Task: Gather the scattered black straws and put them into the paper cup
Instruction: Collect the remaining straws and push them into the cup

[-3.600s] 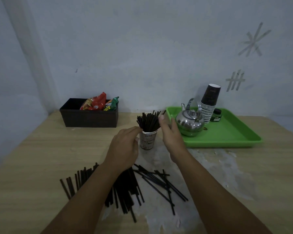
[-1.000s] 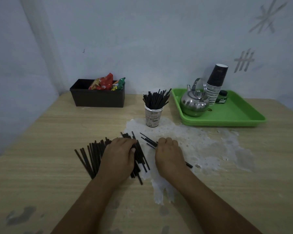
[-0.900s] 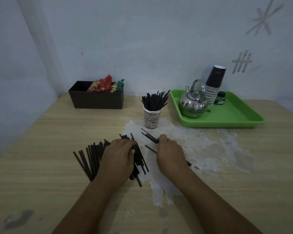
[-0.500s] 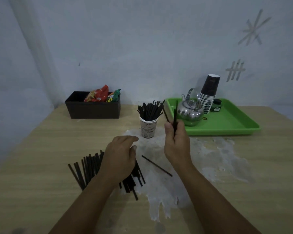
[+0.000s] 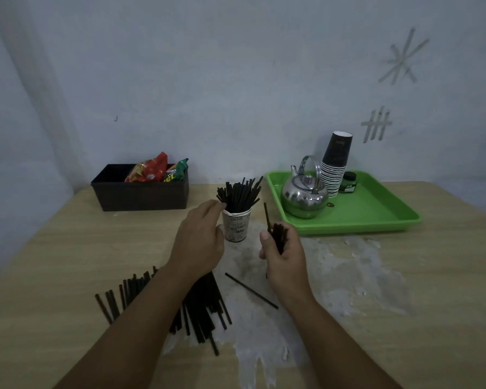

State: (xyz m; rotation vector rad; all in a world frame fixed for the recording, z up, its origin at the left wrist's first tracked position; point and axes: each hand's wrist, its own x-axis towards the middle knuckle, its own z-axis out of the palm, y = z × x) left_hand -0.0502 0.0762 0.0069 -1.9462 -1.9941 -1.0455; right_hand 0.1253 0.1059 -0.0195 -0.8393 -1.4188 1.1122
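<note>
We grip a small bundle of thin black plastic straws in our right hand, closed mid-length, long axis near upright, tips toward the white printed paper cup. Left hand loosely curled, empty, beside the cup rim. Straws look light, stiff, slippery; pinch mid-shaft. More lie on the wooden desk.

Thin black plastic straws and a small printed white paper cup

The cup stands upright, bristling with straws; more straws lie scattered on the bench, one apart.
</note>
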